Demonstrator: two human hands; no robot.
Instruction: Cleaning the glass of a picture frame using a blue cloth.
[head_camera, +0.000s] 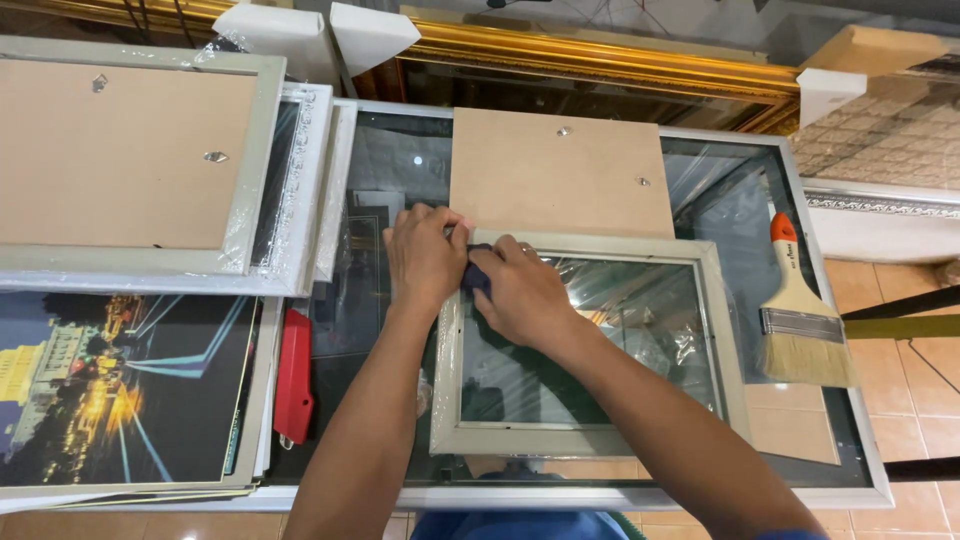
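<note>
Left edge of glass table (860, 440): night-city print (110, 385), stacked frames (150, 160) above, red cutter (294, 375) beside. Left hand (425, 255) flat, pressing grey frame (590, 345) top-left corner. Right hand (520, 290) curled, gripping dark blue cloth (476, 278) on the frame's glass. Backing board (560, 170) behind frame. Paintbrush (800, 315) near right edge.

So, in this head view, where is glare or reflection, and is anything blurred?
Head view: sharp overall; reflections streak the glass of the grey frame under the left hand and right hand; a light spot glints on the glass tabletop; edges bend slightly.
</note>
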